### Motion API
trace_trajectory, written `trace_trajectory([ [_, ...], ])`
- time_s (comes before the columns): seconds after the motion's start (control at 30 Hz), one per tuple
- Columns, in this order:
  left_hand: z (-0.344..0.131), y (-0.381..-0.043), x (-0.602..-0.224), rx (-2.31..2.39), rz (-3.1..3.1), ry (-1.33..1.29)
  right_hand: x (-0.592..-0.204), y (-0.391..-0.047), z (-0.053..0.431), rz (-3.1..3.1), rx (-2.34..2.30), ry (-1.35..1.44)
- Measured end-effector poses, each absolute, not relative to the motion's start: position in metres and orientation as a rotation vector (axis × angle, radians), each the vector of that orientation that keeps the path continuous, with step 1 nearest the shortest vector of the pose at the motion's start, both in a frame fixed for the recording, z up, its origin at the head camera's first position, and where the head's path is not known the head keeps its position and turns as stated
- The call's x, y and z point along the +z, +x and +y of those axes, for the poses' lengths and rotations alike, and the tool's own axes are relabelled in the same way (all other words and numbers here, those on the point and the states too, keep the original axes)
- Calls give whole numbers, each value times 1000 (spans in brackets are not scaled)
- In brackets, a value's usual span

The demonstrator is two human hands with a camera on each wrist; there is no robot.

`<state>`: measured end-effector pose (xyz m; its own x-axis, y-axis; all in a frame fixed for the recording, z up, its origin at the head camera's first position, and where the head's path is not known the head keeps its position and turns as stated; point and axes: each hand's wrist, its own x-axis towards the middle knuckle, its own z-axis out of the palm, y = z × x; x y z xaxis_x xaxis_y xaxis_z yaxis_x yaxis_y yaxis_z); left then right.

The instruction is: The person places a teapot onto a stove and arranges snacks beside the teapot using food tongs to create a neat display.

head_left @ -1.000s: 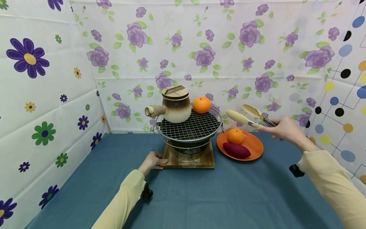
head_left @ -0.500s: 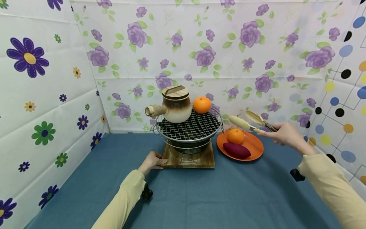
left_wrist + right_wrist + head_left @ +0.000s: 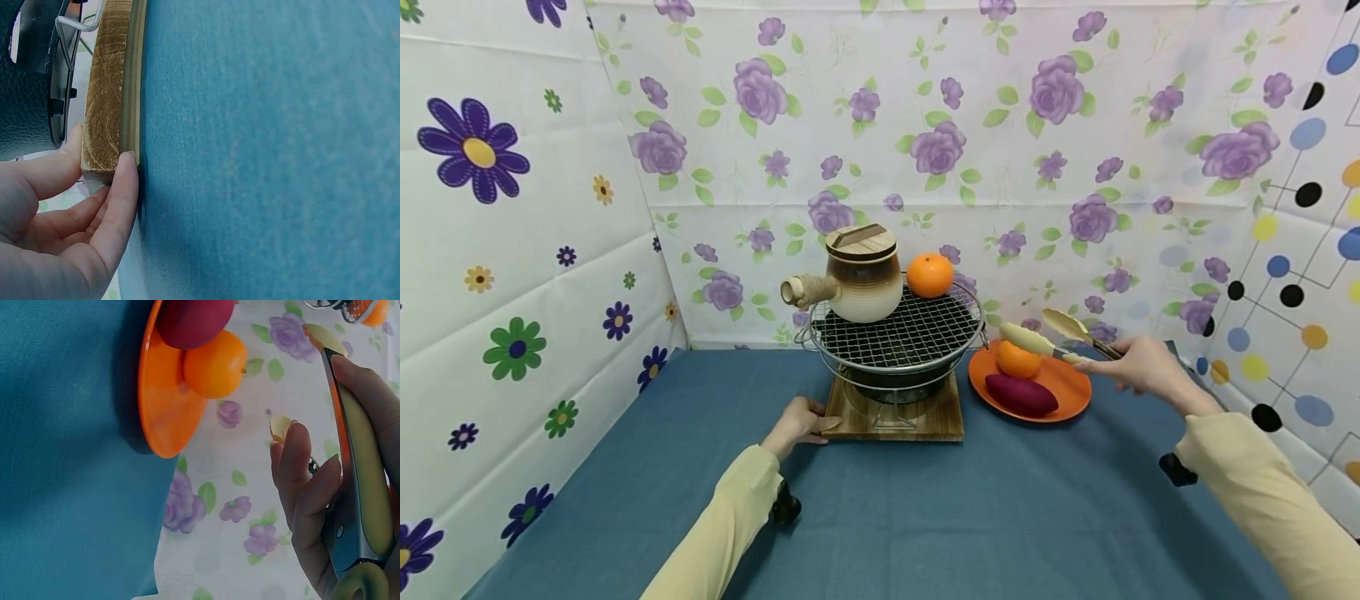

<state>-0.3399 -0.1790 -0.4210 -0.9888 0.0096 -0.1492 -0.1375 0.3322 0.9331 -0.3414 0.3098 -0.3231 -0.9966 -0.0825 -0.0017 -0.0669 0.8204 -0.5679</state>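
Observation:
My left hand grips the near left corner of the square wooden board, thumb above and fingers at its side and underside in the left wrist view. On that board stands a round tabletop grill with a wire mesh top. My right hand holds a pair of tongs with cream tips, spread apart. Their tips hover over the back of the orange plate, one overlapping the tangerine on it in the head view. A purple sweet potato lies in front of that tangerine.
On the mesh sit a clay pot with a wooden lid and a rope-wrapped side handle pointing left, and another tangerine. A blue cloth covers the table; flowered sheets hang behind and at the sides.
My right hand has lowered the tongs and brought them a little right, closer to the tangerine on the plate. The left hand stays on the board's corner.

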Motion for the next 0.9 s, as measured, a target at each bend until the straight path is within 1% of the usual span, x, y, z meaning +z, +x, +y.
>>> trace_trajectory([
  [0.33,-178,-339,-420,1753,2447,-113,-331,-346,311,2939,-848,-91],
  [0.9,-177,-337,-417,1740,2444,-112,-345,-351,313,2925,-846,-81],
])
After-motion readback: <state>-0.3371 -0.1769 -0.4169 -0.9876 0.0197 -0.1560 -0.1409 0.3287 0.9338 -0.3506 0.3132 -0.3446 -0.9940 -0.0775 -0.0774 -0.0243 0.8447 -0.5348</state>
